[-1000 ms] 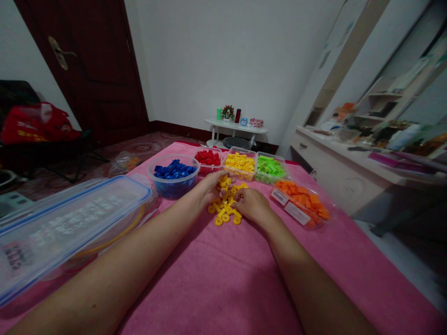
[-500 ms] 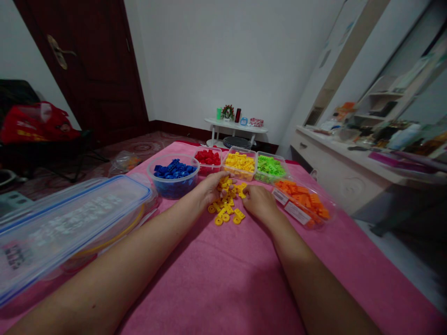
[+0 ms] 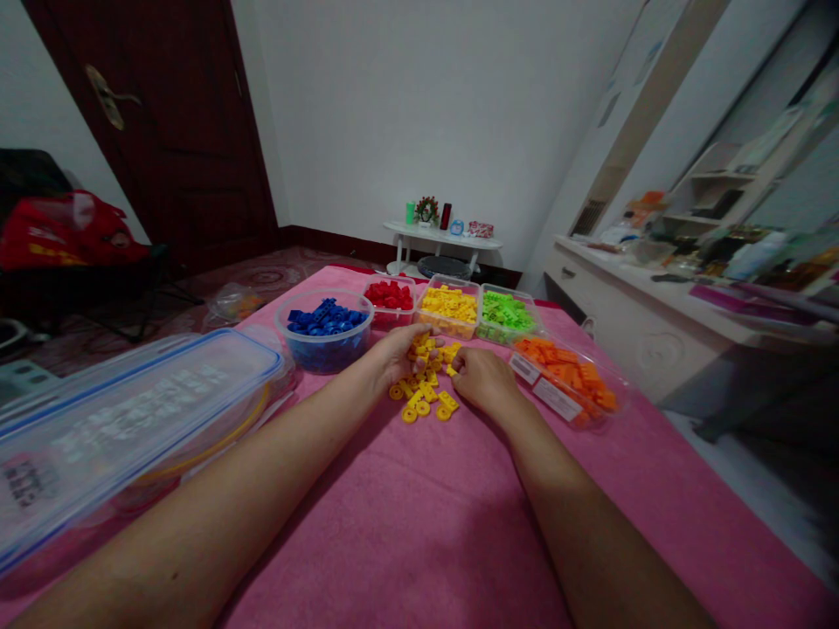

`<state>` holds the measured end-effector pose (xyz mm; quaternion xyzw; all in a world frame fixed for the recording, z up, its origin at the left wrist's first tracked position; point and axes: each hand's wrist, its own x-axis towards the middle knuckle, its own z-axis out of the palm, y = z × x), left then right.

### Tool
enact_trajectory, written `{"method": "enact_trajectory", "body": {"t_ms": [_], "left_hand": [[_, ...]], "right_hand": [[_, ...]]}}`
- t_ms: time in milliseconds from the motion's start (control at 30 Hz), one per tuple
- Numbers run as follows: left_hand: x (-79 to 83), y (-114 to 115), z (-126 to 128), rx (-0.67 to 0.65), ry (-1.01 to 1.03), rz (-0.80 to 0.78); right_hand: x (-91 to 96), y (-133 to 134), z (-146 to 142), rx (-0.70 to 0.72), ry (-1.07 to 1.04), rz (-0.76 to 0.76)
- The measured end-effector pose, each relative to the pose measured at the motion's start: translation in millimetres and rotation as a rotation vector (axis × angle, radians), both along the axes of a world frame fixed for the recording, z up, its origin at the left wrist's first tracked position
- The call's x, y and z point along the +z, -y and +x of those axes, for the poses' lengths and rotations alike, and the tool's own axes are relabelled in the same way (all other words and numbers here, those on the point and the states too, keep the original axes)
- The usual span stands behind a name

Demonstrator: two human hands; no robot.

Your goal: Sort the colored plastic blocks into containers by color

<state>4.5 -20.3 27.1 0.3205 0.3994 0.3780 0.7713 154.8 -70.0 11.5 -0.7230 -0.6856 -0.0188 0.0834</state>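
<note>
Loose yellow building blocks (image 3: 428,378), some with round wheels, lie in a small heap on the pink cloth. My left hand (image 3: 398,351) is curled round several yellow blocks on the heap's left side. On the right side, my right hand (image 3: 483,376) has its fingers bent and pressed together at a yellow block (image 3: 451,370), mostly hidden by the fingertips. Just behind the hands stands a clear box of yellow blocks (image 3: 449,304). Yellow wheeled pieces (image 3: 410,415) lie at the near edge of the heap.
A round tub of blue blocks (image 3: 328,318), a box of red blocks (image 3: 390,295), a box of green blocks (image 3: 506,311) and a box of orange blocks (image 3: 567,374) surround the heap. A blue-rimmed clear lid (image 3: 150,419) lies left. The cloth (image 3: 393,524) covers the table.
My right hand has shifted slightly, and its fingertips have drawn closer together at the yellow block. My left hand stays round its blocks.
</note>
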Motion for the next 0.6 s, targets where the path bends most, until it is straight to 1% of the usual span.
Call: {"method": "enact_trajectory", "body": {"t_ms": [167, 367, 467, 600], "left_hand": [[1.0, 0, 0, -0.002, 0.019, -0.004], [5.2, 2, -1, 0.022, 0.008, -0.012], [5.2, 2, -1, 0.021, 0.013, -0.011], [2.8, 1, -1, 0.004, 0.017, -0.011]], "right_hand": [[5.6, 0, 6, -0.022, -0.089, 0.084], [9.6, -1, 13, -0.092, -0.123, 0.191], [6.7, -2, 14, -0.064, -0.107, 0.154], [0.2, -2, 13, 0.041, -0.087, 0.048]]}}
